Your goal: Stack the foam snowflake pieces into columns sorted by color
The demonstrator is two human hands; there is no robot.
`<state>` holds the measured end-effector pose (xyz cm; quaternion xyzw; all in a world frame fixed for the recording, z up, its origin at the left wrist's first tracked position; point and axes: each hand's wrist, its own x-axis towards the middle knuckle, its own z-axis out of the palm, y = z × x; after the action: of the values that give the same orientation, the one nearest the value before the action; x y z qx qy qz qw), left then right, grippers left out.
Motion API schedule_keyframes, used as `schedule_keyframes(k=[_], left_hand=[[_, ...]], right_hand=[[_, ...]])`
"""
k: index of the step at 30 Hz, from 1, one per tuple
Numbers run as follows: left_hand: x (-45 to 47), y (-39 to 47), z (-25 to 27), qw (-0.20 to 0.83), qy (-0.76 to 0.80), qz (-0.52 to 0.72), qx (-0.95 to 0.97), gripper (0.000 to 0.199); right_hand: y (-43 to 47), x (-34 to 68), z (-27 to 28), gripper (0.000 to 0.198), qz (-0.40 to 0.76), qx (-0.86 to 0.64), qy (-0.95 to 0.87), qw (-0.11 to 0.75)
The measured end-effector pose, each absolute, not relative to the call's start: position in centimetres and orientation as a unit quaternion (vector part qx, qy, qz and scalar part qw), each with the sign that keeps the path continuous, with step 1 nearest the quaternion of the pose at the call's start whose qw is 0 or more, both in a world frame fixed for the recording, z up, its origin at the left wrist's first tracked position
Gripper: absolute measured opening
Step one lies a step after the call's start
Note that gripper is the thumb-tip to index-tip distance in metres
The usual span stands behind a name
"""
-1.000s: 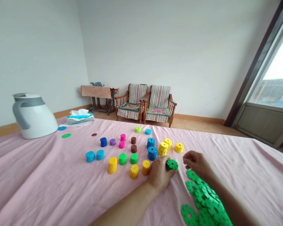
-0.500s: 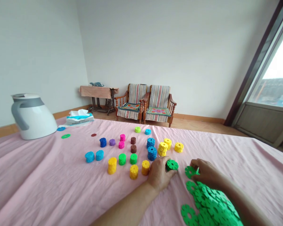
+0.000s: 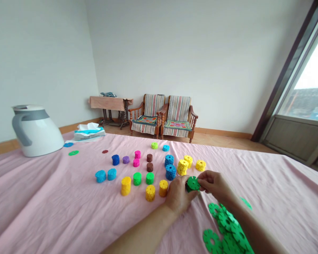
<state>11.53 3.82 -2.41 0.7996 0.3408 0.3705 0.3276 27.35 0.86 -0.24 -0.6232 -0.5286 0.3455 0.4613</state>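
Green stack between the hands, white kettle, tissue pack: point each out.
green stack (image 3: 193, 183), head view, notched top disc.
white kettle (image 3: 39, 135), head view, body.
tissue pack (image 3: 90, 133), head view, blue top face.

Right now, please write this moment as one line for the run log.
left hand: holds green stack | right hand: on stack top | loose green discs: near right wrist | pink cloth

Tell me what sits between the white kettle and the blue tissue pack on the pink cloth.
In the head view, a flat blue disc lies on the cloth between the kettle and the tissue pack.
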Motion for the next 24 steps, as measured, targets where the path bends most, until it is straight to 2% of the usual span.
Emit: schedule_keyframes(k=[10,12,15,17,19,24], left_hand=[[11.5,3.8,-2.4,0.327,0.365,0.363,0.793,0.028],[11.6,3.8,-2.5,0.327,0.372,0.365,0.788,0.032],[11.7,3.8,-2.6,0.322,0.373,0.37,0.788,0.032],[11.7,3.8,-2.5,0.317,0.369,0.369,0.792,0.028],[11.7,3.7,-2.3,0.311,0.367,0.366,0.797,0.026],[11.7,3.6,-2.1,0.304,0.363,0.371,0.799,0.026]], right_hand=[[1.3,29.5,-1.1,0.016,0.282,-0.665,-0.526,0.449],[1.3,31.3,-1.4,0.014,0.227,-0.693,-0.542,0.418],[1.1,34.4,-2.4,0.009,0.107,-0.748,-0.577,0.309],[0.6,35.9,-3.0,0.014,0.067,-0.759,-0.598,0.249],[0.2,36.6,-3.2,0.018,0.058,-0.758,-0.615,0.212],[-0.5,35.7,-2.6,0.012,0.081,-0.755,-0.624,0.184]])
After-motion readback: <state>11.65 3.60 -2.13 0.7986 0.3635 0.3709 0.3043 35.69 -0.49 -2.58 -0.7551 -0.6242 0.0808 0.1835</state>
